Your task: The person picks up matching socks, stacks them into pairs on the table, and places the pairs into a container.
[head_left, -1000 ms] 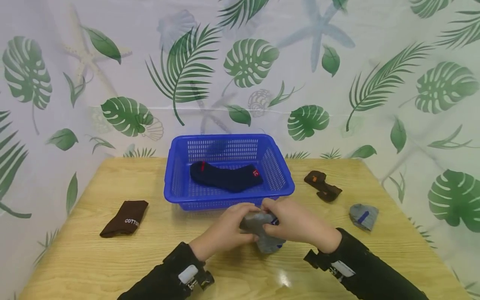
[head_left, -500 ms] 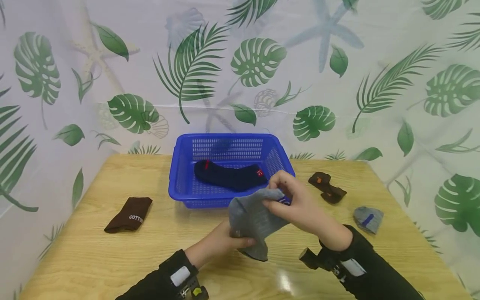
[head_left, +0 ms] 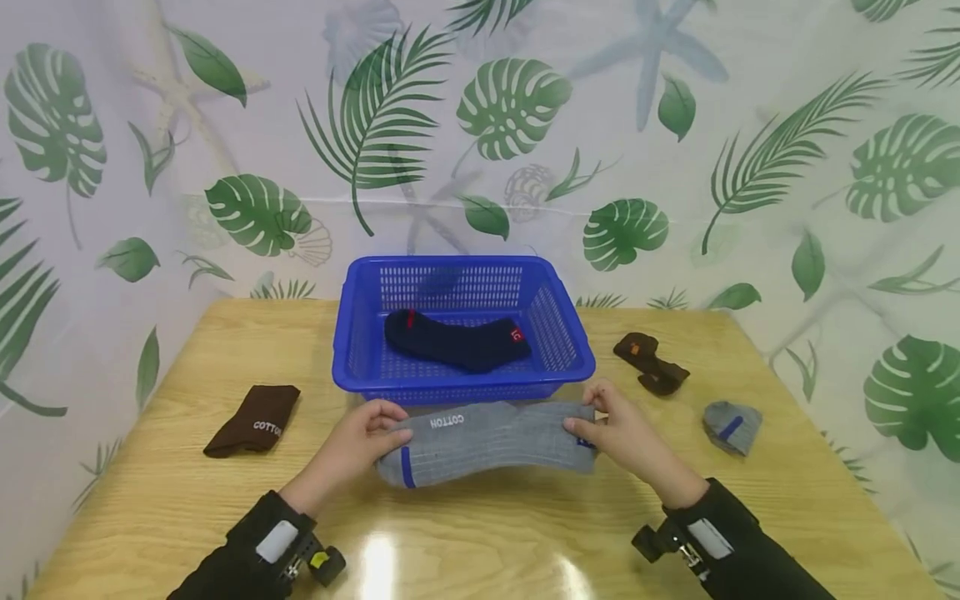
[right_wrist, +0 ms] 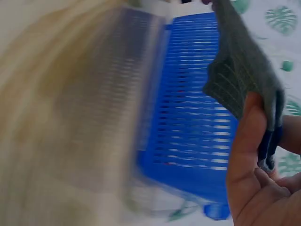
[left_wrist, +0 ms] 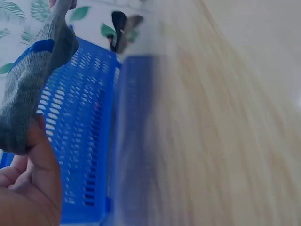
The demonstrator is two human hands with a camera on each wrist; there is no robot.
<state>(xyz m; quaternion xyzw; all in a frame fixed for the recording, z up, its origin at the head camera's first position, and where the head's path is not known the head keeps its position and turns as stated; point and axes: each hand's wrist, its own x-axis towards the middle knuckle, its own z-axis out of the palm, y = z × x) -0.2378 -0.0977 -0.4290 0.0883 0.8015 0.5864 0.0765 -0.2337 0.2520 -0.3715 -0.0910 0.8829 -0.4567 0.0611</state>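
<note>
A grey sock (head_left: 487,442) with COTTON lettering and blue bands is stretched flat between both hands, above the table in front of the basket. My left hand (head_left: 367,439) pinches its left end, near a blue stripe. At the other end, my right hand (head_left: 617,425) pinches it between thumb and fingers. The left wrist view shows the sock (left_wrist: 28,80) rising from thumb and fingers; in the right wrist view its end (right_wrist: 256,80) lies between thumb and fingers. Behind it stands a blue plastic basket (head_left: 465,384), holding a dark navy sock (head_left: 457,343) with red marks.
A folded brown sock (head_left: 255,421) marked COTTON lies on the wooden table (head_left: 172,517) at left. To the right are a crumpled brown sock (head_left: 651,364) and a folded grey sock (head_left: 732,427) with a blue stripe. A leaf-patterned curtain (head_left: 480,125) hangs behind the table.
The grey sock, bunched between the hands a second ago, has been spread out lengthwise. My left hand has moved left to the sock's far end; my right hand has moved slightly right.
</note>
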